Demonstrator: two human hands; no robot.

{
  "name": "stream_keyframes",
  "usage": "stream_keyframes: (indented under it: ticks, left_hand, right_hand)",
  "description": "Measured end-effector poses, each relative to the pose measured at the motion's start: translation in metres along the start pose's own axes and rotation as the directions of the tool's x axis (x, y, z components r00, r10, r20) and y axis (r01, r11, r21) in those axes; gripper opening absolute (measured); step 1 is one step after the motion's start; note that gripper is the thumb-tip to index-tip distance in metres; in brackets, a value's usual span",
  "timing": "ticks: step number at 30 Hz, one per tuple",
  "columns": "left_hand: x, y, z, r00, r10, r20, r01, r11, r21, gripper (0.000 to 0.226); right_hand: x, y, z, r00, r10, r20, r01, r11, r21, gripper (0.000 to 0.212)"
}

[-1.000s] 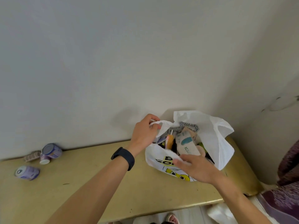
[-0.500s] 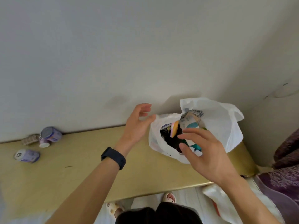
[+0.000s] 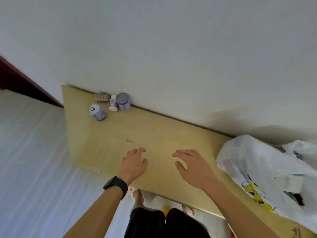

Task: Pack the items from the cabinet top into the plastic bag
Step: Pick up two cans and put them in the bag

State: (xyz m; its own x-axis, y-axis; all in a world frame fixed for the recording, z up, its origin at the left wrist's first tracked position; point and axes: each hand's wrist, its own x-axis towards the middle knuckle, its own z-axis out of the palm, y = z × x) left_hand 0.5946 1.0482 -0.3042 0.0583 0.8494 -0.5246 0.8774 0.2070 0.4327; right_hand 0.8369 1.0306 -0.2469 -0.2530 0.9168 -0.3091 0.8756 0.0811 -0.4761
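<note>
A white plastic bag (image 3: pixel 267 170) with a yellow print sits at the right end of the yellow cabinet top (image 3: pixel 154 140), stuffed with items. At the far left end stand a purple can (image 3: pixel 97 112), a second purple can (image 3: pixel 123 101), a small white bottle (image 3: pixel 113 105) and a pink ribbed packet (image 3: pixel 102 97) against the wall. My left hand (image 3: pixel 133 163) hovers over the middle of the top, fingers relaxed and holding nothing. My right hand (image 3: pixel 192 164) hovers beside it, fingers loosely spread, also holding nothing. Both hands are apart from the bag and the cans.
A pale wall (image 3: pixel 171 57) runs along the back of the cabinet. A dark red frame (image 3: pixel 25 85) stands at the far left. White floor (image 3: pixel 34 169) lies below the front edge, where my legs and feet (image 3: pixel 149 220) show.
Both hands have let go of the bag and moved left over the middle of the cabinet top. The view has swung left, so the bag now lies at the right edge.
</note>
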Motion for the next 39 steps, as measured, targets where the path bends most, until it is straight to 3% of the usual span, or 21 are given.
stream_keyframes:
  ticks: [5,10,14,18,22,27,31,34,36,38,39]
  left_hand:
    - [0.016,-0.088,-0.029,0.989,-0.146,0.015,0.146,0.989,0.005,0.047]
    - [0.041,-0.163,-0.053,0.967,-0.255,0.005,0.255,0.966,0.041,0.052]
    - [0.063,-0.206,-0.069,0.952,-0.306,-0.013,0.306,0.95,0.059,0.057]
    - [0.068,-0.23,-0.071,0.933,-0.354,0.069,0.348,0.933,0.088,0.074]
    - [0.066,-0.233,-0.063,0.924,-0.356,0.141,0.344,0.934,0.101,0.092]
    - [0.07,-0.236,-0.068,0.914,-0.358,0.191,0.337,0.932,0.132,0.093]
    - [0.079,-0.229,-0.084,0.92,-0.355,0.166,0.343,0.935,0.095,0.081]
    - [0.104,-0.214,-0.11,0.92,-0.391,-0.01,0.388,0.915,-0.112,0.081]
    - [0.125,-0.203,-0.126,0.927,-0.352,-0.132,0.331,0.93,-0.158,0.09]
    - [0.148,-0.193,-0.142,0.937,-0.28,-0.208,0.254,0.957,-0.141,0.094]
    - [0.159,-0.187,-0.148,0.944,-0.246,-0.22,0.226,0.968,-0.113,0.094]
  right_hand:
    - [0.088,-0.058,0.056,0.963,-0.043,0.265,0.076,0.99,-0.116,0.038]
    - [0.172,-0.108,0.084,0.927,-0.056,0.371,0.148,0.963,-0.225,0.041]
    - [0.249,-0.146,0.081,0.956,-0.095,0.276,0.175,0.944,-0.28,0.048]
    - [0.327,-0.173,0.07,0.986,-0.114,0.123,0.151,0.922,-0.357,0.056]
    - [0.373,-0.18,0.073,0.985,-0.042,0.168,0.116,0.88,-0.461,0.062]
    - [0.375,-0.183,0.09,0.996,-0.02,0.091,0.069,0.82,-0.568,0.052]
    - [0.35,-0.167,0.106,0.979,0.109,0.17,-0.012,0.872,-0.489,0.043]
    - [0.309,-0.154,0.112,0.971,0.168,0.169,-0.085,0.907,-0.412,0.047]
    - [0.284,-0.146,0.113,0.96,0.23,0.159,-0.16,0.919,-0.36,0.051]
    - [0.259,-0.132,0.112,0.93,0.337,0.145,-0.305,0.93,-0.204,0.052]
    - [0.245,-0.125,0.108,0.891,0.421,0.17,-0.426,0.905,-0.006,0.052]
